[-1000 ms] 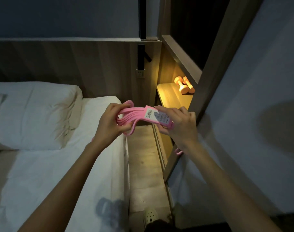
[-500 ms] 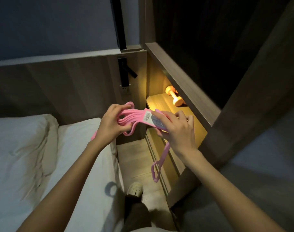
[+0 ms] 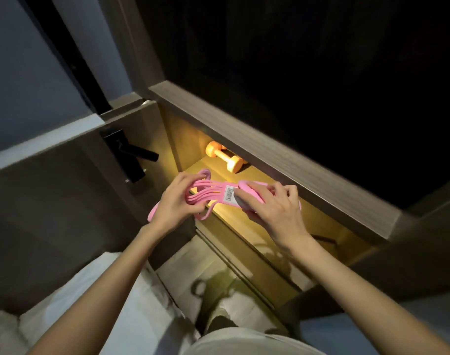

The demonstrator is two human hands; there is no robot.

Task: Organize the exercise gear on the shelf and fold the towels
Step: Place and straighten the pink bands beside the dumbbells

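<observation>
A bundle of pink resistance bands [image 3: 211, 194] with a white barcode label [image 3: 229, 193] is stretched between both hands over the front of the lit wooden shelf [image 3: 234, 216]. My left hand [image 3: 176, 204] grips its left end, and a pink loop sticks out below that hand. My right hand [image 3: 272, 210] holds the right end, with a band wrapped over the fingers. An orange dumbbell [image 3: 224, 156] lies at the back of the shelf, partly hidden under the wooden ledge above.
A thick wooden ledge [image 3: 270, 160] overhangs the shelf. A black wall fitting [image 3: 127, 156] juts out left of the shelf. The white bed [image 3: 95, 298] lies at the lower left, with pale floor [image 3: 183, 267] between it and the shelf unit.
The view has swung right and down, closer to the shelf. Both hands carried the bands over the shelf's front. The strand that hung below my right hand is now gathered up over its fingers.
</observation>
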